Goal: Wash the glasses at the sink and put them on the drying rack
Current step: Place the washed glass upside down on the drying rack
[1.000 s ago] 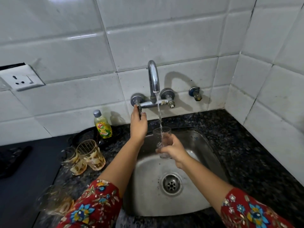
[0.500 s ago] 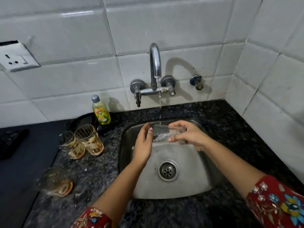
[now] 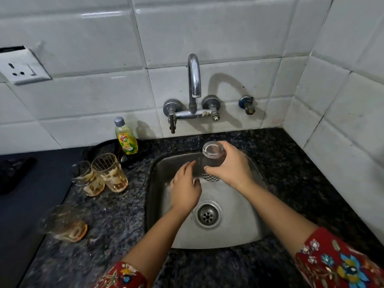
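Glass (image 3: 213, 151) turned end-up, right hand (image 3: 232, 167) hiding its middle.

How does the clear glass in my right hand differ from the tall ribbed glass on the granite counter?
The clear glass is held over the steel sink by the right hand; the tall ribbed glass stands on the granite counter. The clear glass looks clean; the tall ribbed glass carries orange-brown residue. Both are transparent.
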`<state>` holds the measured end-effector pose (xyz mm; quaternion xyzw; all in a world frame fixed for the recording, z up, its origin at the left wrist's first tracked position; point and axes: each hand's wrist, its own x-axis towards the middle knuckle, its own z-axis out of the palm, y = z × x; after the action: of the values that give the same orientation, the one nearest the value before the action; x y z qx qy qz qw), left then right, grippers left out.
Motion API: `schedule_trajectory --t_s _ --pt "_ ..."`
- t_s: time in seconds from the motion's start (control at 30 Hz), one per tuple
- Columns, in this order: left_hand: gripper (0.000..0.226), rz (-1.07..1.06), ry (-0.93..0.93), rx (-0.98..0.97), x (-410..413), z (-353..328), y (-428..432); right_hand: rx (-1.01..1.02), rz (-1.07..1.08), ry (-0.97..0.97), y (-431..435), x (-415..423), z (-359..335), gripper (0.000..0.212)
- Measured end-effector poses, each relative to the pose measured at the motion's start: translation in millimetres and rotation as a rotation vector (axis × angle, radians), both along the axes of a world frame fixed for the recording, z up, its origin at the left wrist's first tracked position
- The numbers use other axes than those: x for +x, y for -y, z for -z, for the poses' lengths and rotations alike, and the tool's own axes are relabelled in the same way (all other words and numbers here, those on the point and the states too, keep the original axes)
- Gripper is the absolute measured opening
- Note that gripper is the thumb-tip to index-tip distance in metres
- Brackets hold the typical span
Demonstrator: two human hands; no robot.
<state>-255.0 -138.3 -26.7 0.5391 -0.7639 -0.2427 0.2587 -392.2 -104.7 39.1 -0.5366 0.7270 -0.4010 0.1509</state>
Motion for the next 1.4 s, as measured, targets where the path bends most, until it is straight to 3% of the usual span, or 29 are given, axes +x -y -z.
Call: schedule_trajectory --t_s 0.13,0.3,0.37,0.47,0.53,0.63,0.77,0.97,1.27,1.33,1.4 --pt "0.056 -0.016 0.002 0.019 6.2 -4.2 -4.9 -0.001 -0.006 -0.081 -2.6 0.4 5.5 0.061" --pt "0.053 -0.041 -0.073 0.058 19.5 -11.3 -4.9 0.013 0.016 0.084 3.6 0.8 18.2 0.055" --pt "0.049 -0.052 -0.17 0.103 29.8 -14.5 -1.2 0.037 0.055 0.345 7.2 7.1 19.7 0.047" --pt "0.038 -0.099 -0.54 0.234 55.7 -30.4 11.0 0.053 0.053 1.023 15.4 34.0 11.5 0.022" --pt "0.034 -0.146 -0.768 0.274 80.9 -49.0 23.5 0.109 0.017 1.363 26.5 60.8 0.3 0.007" --pt "0.033 -0.184 -0.941 0.237 142.5 -79.8 45.5 0.165 -0.053 1.598 50.5 119.6 -17.2 0.015" --pt "0.029 -0.215 -0.976 0.164 250.3 -101.1 69.0 0.194 -0.146 1.735 87.1 219.5 -37.3 0.024" --pt "0.028 -0.366 -0.911 0.099 412.4 -102.9 100.8 0.293 -0.244 1.75 150.6 371.9 -63.4 0.026" --pt "0.029 -0.593 -0.901 0.104 567.8 -68.8 138.7 0.403 -0.306 1.442 247.8 525.9 -37.1 0.011" --pt "0.026 -0.627 -0.893 0.121 588.7 -56.4 144.7 0.393 -0.323 1.324 269.8 548.7 -23.3 0.021" --pt "0.023 -0.67 -0.89 0.129 606.5 -43.3 151.9 0.364 -0.335 1.221 291.2 571.3 -10.5 0.048"
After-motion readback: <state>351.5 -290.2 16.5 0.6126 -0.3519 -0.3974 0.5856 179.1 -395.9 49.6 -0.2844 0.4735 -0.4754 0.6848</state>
